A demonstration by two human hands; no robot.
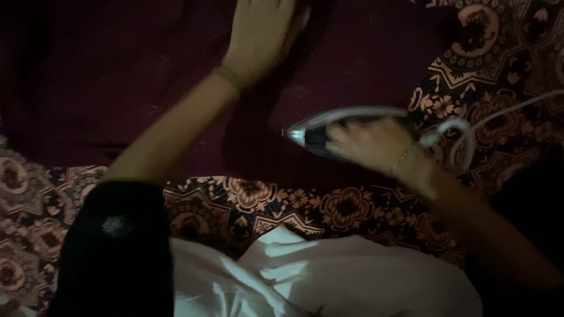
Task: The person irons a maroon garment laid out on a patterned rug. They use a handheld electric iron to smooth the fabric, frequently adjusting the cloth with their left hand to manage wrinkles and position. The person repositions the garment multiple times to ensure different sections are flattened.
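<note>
two hands (pixel 258 35) (pixel 367 144), iron (pixel 329 126), maroon cloth (pixel 117 76), patterned spread (pixel 493 53), white fabric (pixel 329 276)

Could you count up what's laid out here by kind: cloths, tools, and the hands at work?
Cloths: 3 — dark maroon cloth, patterned cloth, white cloth
Irons: 1 — iron with its white cord
Hands: 2 — left hand flat on the maroon cloth, right hand on the iron
Total: 6
</note>
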